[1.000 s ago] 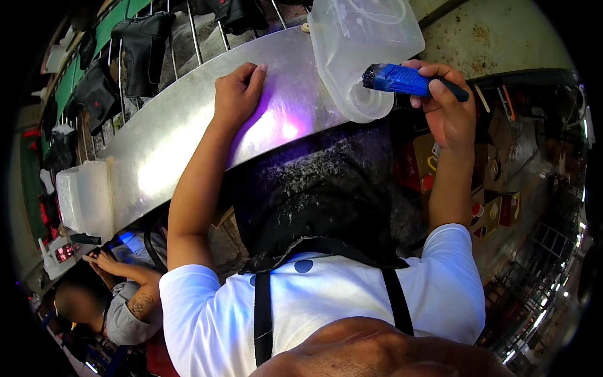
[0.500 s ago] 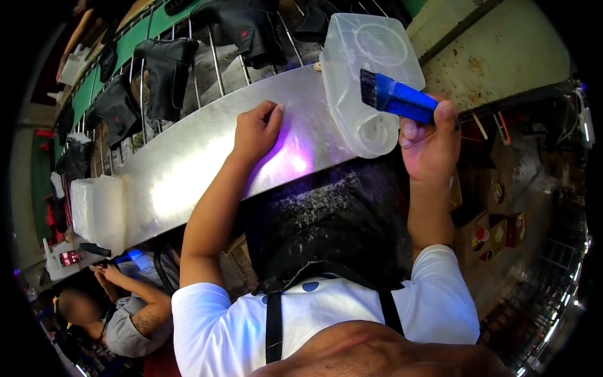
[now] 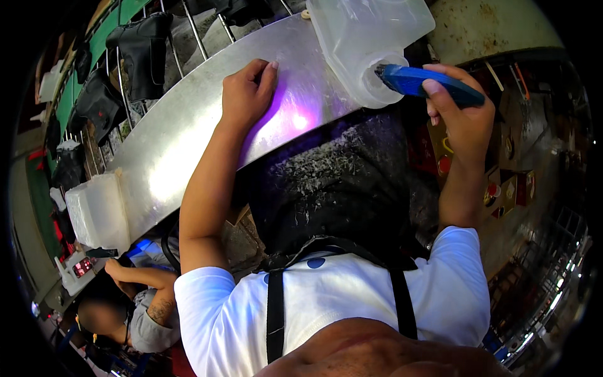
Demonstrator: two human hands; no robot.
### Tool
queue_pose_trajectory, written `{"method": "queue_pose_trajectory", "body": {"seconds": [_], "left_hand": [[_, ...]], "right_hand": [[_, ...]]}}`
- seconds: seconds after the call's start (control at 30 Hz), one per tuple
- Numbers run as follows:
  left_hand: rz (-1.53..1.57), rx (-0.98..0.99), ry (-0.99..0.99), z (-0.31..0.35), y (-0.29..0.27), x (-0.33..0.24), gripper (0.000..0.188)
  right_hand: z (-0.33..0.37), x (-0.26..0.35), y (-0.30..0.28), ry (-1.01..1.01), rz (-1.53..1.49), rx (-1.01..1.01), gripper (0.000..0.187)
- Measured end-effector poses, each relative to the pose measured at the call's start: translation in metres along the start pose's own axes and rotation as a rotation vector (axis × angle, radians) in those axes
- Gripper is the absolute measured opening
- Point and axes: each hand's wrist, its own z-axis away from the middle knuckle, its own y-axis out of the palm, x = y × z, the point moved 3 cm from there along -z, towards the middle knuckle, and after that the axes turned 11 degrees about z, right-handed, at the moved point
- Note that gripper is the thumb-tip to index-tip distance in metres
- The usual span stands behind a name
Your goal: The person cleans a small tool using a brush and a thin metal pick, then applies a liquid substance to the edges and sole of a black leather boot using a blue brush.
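My right hand (image 3: 463, 116) grips the blue handle of a flat brush (image 3: 418, 81). The brush's dark bristle end is at the round mouth of a translucent plastic jug (image 3: 370, 34), and its tip sits just inside the rim. The jug lies on the right end of a shiny metal worktop (image 3: 182, 132), its mouth toward me. With fingers curled and thumb on top, my left hand (image 3: 247, 94) rests on the worktop left of the jug; nothing shows in it.
Black boots (image 3: 141, 53) hang on metal rods beyond the worktop. A white translucent block-shaped container (image 3: 97, 210) stands at its left end. Another person (image 3: 154, 308) works at lower left. Boxes (image 3: 518, 188) lie on the floor to the right.
My right hand has brought the brush from above the jug down to its mouth, turning the handle outward. The worktop and jug appear higher in view. My left hand stays on the worktop.
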Motion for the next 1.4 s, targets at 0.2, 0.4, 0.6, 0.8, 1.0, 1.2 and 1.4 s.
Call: {"method": "queue_pose_trajectory", "body": {"seconds": [0.2,0.4,0.6,0.8,1.0,1.2,1.4], "left_hand": [[-0.003,0.003,0.048,-0.005,0.002,-0.003,0.025],[0.01,0.011,0.045,-0.008,0.002,-0.005,0.025],[-0.051,0.015,0.083,-0.007,-0.001,-0.007,0.026],[-0.011,0.028,0.077,-0.008,0.004,-0.011,0.025],[-0.043,0.017,0.066,-0.008,0.0,0.001,0.024],[-0.044,0.021,0.154,-0.008,-0.005,-0.003,0.026],[0.167,0.113,0.035,0.004,-0.012,-0.022,0.037]], "right_hand": [[-0.008,0.009,0.015,-0.415,0.624,0.093,0.025],[-0.026,0.011,0.014,-0.257,0.684,0.111,0.033],[-0.03,0.02,-0.002,0.18,0.547,0.376,0.035],[-0.025,0.004,-0.004,0.063,0.323,0.008,0.029],[-0.009,0.006,0.018,-0.123,0.59,0.004,0.024],[0.011,0.022,0.016,0.237,0.277,0.22,0.017],[0.03,0.005,0.046,-0.484,0.031,-0.098,0.03]]}}
